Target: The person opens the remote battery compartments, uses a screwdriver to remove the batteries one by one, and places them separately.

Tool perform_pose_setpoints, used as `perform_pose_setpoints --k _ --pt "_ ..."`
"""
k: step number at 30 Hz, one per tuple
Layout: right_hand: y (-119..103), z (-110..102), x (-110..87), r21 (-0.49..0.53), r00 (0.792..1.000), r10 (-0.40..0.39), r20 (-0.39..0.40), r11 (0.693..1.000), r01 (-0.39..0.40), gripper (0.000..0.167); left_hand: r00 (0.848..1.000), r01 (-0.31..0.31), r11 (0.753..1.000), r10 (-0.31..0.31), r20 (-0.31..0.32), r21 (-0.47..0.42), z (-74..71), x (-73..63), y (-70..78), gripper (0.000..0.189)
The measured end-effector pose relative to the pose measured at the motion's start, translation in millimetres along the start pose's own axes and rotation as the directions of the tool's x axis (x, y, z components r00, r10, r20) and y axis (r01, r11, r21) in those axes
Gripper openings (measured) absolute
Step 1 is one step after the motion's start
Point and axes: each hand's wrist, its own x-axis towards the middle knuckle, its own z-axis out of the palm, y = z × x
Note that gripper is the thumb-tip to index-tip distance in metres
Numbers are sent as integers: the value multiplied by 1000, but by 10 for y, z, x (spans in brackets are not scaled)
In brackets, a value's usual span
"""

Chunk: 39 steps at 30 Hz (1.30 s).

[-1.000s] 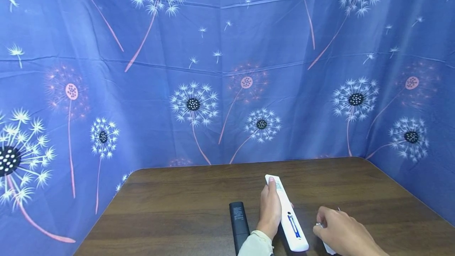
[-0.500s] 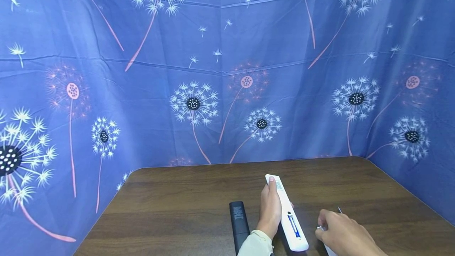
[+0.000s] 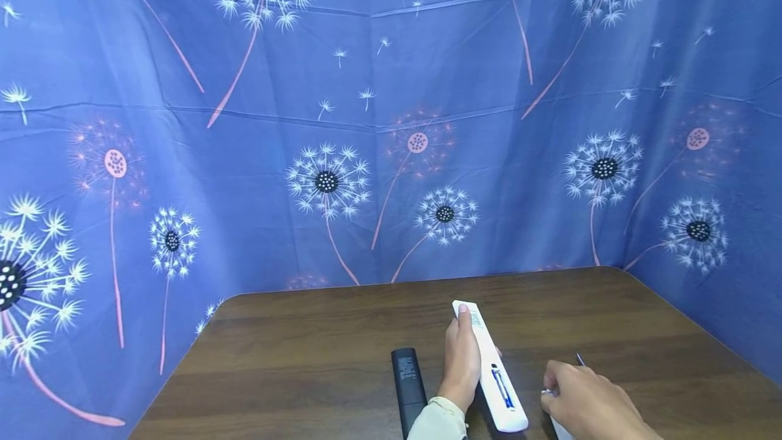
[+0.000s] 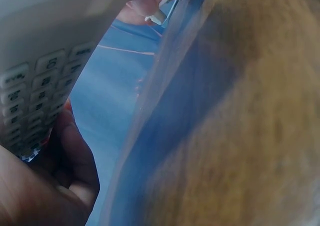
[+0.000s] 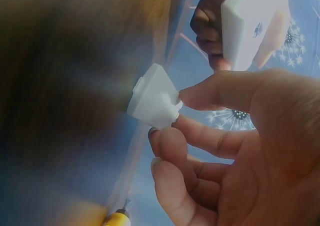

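Observation:
My left hand (image 3: pixel 462 358) grips a white remote control (image 3: pixel 489 365) with its back turned up, the thumb lying along its far end. The battery compartment at the near end is uncovered, and a blue battery (image 3: pixel 503 387) shows inside. Rows of buttons face downward in the left wrist view. To the right, my right hand (image 3: pixel 589 396) pinches a small white battery cover (image 5: pixel 156 98) between thumb and fingers, low over the table. In the head view the hand hides most of that cover.
A black remote control (image 3: pixel 408 386) lies on the wooden table (image 3: pixel 305 358) left of my left hand. Beyond my right hand is a screwdriver (image 5: pixel 117 219) with a yellow and black handle, its tip showing in the head view. A blue dandelion-print curtain (image 3: pixel 366 87) surrounds the table.
The battery cover has turned in my right hand since a second ago, so less of it shows. My left hand keeps holding the white remote control. The head view has shifted slightly.

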Motion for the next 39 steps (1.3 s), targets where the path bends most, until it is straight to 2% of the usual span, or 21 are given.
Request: perform_pose_setpoints --k 5,11,26,39 --pt "-33 -24 4 -5 1000 6 4 1000 -6 21 1000 3 1000 -3 7 17 -11 -11 18 55" --pt "-30 -85 -9 -16 1000 -7 -30 1000 6 26 1000 -10 1000 10 11 19 -7 1 62 54" --pt "57 -147 -91 -48 994 -40 -101 998 35 22 1000 -2 1000 2 3 10 -26 -9 46 52" --pt "252 -179 -149 -28 998 -4 -67 1000 3 27 1000 10 1000 -10 14 21 -33 -32 16 53"
